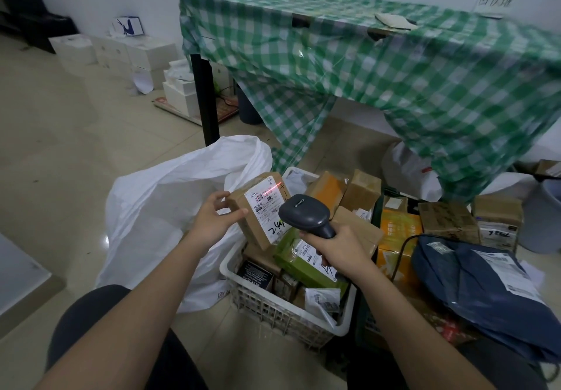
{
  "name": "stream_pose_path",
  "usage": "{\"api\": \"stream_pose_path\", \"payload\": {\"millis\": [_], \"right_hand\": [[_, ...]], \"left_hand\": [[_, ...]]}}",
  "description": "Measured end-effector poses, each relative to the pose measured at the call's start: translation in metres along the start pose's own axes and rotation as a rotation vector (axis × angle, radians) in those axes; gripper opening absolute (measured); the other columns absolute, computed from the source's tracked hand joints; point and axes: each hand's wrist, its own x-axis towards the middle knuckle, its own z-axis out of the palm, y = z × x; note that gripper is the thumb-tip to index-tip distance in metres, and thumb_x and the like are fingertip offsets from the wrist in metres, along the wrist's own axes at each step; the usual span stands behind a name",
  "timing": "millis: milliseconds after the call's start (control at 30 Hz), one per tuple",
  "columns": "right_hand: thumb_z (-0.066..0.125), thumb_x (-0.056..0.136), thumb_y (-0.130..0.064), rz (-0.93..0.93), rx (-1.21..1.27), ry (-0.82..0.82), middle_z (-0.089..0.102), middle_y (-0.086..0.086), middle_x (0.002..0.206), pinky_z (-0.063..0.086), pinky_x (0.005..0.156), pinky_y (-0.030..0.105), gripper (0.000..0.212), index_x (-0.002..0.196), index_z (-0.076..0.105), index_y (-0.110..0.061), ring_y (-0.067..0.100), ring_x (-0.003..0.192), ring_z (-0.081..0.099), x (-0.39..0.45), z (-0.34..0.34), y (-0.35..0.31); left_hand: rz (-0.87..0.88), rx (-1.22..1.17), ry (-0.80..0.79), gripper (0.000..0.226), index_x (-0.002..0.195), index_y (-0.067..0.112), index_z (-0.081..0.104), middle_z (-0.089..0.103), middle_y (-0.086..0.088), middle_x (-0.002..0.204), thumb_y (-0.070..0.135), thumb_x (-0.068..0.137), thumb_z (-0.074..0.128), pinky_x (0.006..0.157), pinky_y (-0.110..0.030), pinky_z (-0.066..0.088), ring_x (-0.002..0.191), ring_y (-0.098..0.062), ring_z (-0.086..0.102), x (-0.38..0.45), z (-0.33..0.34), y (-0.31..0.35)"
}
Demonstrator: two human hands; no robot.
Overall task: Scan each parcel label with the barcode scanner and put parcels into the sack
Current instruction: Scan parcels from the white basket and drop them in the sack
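From the head camera, a brown cardboard parcel (258, 207) is being held tilted above the white basket (273, 304) by the left hand (212, 216), fingers and thumb pinching its near corner. The barcode scanner (303, 212) is being gripped by the right hand (334, 251), its red line being cast across the parcel's label (268, 204). The white sack (164, 207) is lying open just left of the basket.

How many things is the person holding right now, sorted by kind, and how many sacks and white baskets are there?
Held cardboard parcel: 1
Held barcode scanner: 1
White sack: 1
White basket: 1
Total: 4
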Motion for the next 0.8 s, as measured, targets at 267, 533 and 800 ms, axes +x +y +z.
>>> {"api": "stream_pose_path", "payload": {"millis": [267,533,800], "right_hand": [[0.072,0.085,-0.023,-0.004,-0.007,-0.031,0.049,0.007,0.059,0.04,0.046,0.024,0.026,0.079,0.059,-0.003,0.013,0.043,0.046,-0.001,0.005,-0.007],[0.076,0.082,-0.021,-0.039,0.064,0.0,0.058,0.006,0.07,0.045,0.049,0.025,0.022,0.099,0.063,-0.014,0.011,0.048,0.052,0.021,0.039,-0.02],[0.078,0.079,-0.031,-0.016,-0.077,0.048,0.066,0.011,0.076,0.053,0.066,0.042,0.021,0.083,0.061,-0.021,0.023,0.064,0.062,0.083,0.079,-0.014]], "left_hand": [[0.016,-0.028,0.016,0.062,0.133,0.012,0.047,0.06,-0.002,0.119,0.018,0.079,0.078,0.104,-0.042,0.041,0.112,-0.016,0.05,-0.005,-0.008,0.0],[0.038,-0.102,0.149,0.059,0.134,0.018,0.045,0.054,0.0,0.128,0.019,0.082,0.075,0.075,-0.024,0.057,0.108,-0.022,0.058,-0.008,-0.047,-0.007],[0.111,0.27,0.397,0.067,0.143,0.017,0.04,0.048,-0.005,0.14,0.025,0.084,0.071,0.101,-0.041,0.045,0.126,-0.023,0.048,0.026,-0.118,-0.031]]}}
